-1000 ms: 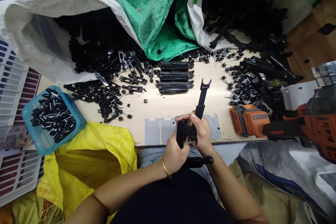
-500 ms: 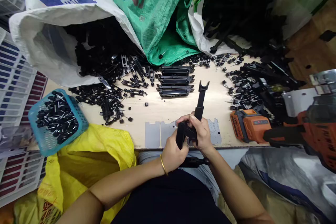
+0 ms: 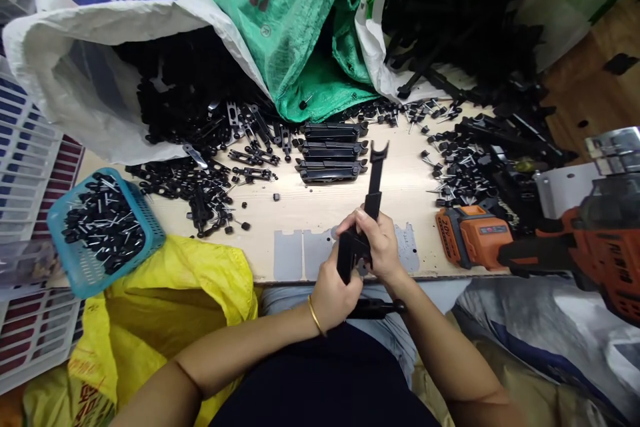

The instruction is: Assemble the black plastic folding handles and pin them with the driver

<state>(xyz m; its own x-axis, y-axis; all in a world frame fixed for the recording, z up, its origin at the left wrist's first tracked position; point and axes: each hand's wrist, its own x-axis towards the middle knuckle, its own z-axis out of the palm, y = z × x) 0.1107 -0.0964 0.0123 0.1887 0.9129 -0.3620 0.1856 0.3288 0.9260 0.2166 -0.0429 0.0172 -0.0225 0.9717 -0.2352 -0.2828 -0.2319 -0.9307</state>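
Note:
My left hand (image 3: 334,288) is closed around the lower end of a black plastic piece (image 3: 345,255) near the table's front edge. My right hand (image 3: 380,247) grips a long black plastic arm (image 3: 374,180) with a forked tip that points away from me over the wooden table (image 3: 310,203). The two parts meet between my hands. A black bar with a rounded end (image 3: 376,308) lies across my lap below them. Grey metal plates (image 3: 300,253) lie on the table under my hands.
Stacked black assemblies (image 3: 331,152) sit mid-table. Loose black parts (image 3: 200,177) spill from a white sack (image 3: 85,47) at left; more parts (image 3: 460,160) at right. A blue basket of pins (image 3: 103,227), yellow bag (image 3: 165,300), green sack (image 3: 300,20) and orange cordless drill (image 3: 540,240) surround the workspace.
The long forked arm has swung slightly left and stands more upright, pushed further between my hands. Both hands keep their grip and stay near the table's front edge.

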